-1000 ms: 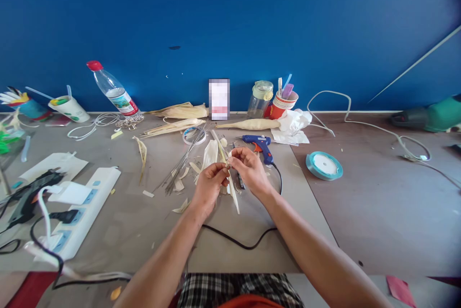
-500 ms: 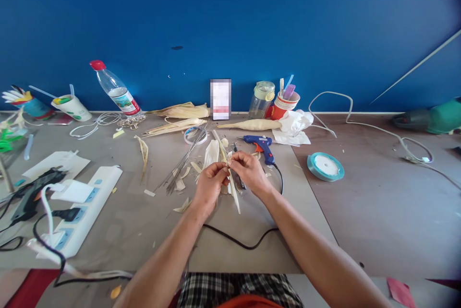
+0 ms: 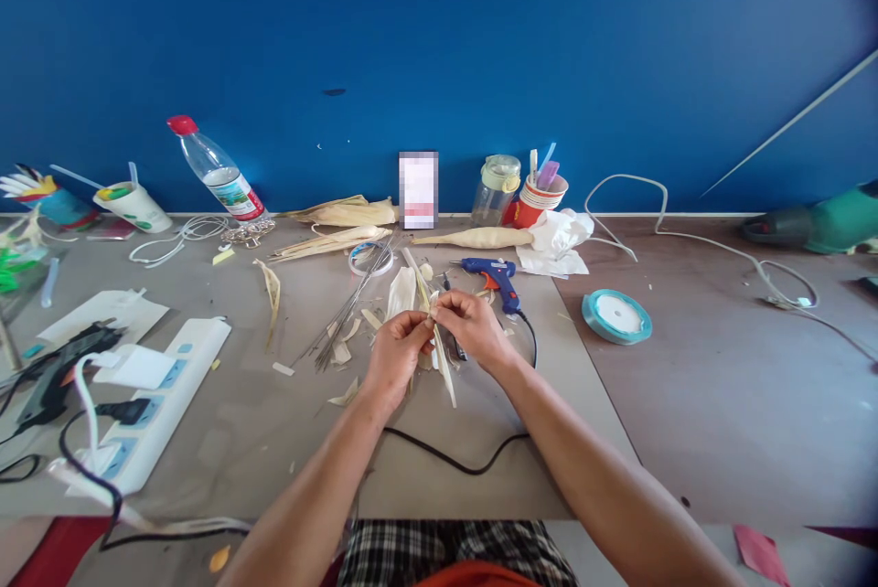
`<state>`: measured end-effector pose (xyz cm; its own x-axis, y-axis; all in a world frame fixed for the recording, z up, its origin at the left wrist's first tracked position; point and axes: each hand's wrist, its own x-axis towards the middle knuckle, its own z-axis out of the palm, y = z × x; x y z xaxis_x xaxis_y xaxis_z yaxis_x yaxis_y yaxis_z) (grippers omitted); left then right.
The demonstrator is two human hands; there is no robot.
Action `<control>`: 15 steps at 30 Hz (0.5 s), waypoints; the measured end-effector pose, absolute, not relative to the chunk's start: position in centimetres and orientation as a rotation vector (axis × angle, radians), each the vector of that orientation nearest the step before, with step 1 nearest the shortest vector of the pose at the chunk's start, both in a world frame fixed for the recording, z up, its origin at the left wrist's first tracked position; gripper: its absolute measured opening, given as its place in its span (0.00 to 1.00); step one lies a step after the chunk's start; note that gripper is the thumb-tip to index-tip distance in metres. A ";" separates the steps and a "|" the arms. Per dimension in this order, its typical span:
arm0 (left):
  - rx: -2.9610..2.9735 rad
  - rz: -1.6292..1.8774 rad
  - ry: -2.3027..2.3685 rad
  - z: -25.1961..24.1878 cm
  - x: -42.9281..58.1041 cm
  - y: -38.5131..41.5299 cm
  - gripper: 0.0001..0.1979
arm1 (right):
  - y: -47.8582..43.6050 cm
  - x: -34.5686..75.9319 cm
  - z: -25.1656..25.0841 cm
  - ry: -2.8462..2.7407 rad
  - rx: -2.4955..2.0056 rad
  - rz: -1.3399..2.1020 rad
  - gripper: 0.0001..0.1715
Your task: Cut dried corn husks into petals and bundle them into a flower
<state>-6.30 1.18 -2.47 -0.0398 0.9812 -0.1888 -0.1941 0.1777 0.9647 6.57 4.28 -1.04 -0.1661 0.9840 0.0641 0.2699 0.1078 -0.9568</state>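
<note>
Over the middle of the table, my left hand (image 3: pixel 396 354) and my right hand (image 3: pixel 475 328) meet at the fingertips, both closed in a pinch. Between them is a small pale piece of corn husk (image 3: pixel 433 298), mostly covered by the fingers. Under the hands a long husk strip (image 3: pixel 446 378) slants toward me, and a wider husk piece (image 3: pixel 401 293) lies just beyond my left hand. A blue glue gun (image 3: pixel 495 274) rests beyond my right hand. Part of a black, slim tool (image 3: pixel 459 350) shows beside my right wrist.
Thin metal wires (image 3: pixel 351 308) and husk scraps lie left of the hands. A ribbon roll (image 3: pixel 616 316) sits at right, a power strip (image 3: pixel 179 406) with plugs at left. Along the blue wall stand a bottle (image 3: pixel 223 177), a phone (image 3: pixel 418 189), a jar (image 3: pixel 495 194) and cups.
The view has shifted very slightly. Both hands stay pinched together in the same place, with only small finger movement.
</note>
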 end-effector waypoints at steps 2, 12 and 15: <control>0.891 1.208 1.179 -2.5 -6.3 1.2 0.11 | 4.3 6.6 -1.0 -1.551 -1.254 1.145 0.09; 0.743 1.242 1.104 -2.2 -6.6 1.5 0.11 | 4.4 6.7 -1.1 -1.368 -1.169 1.304 0.11; 0.695 1.262 1.074 -1.8 -6.7 1.5 0.11 | 4.8 6.6 -1.7 -1.314 -1.166 1.303 0.11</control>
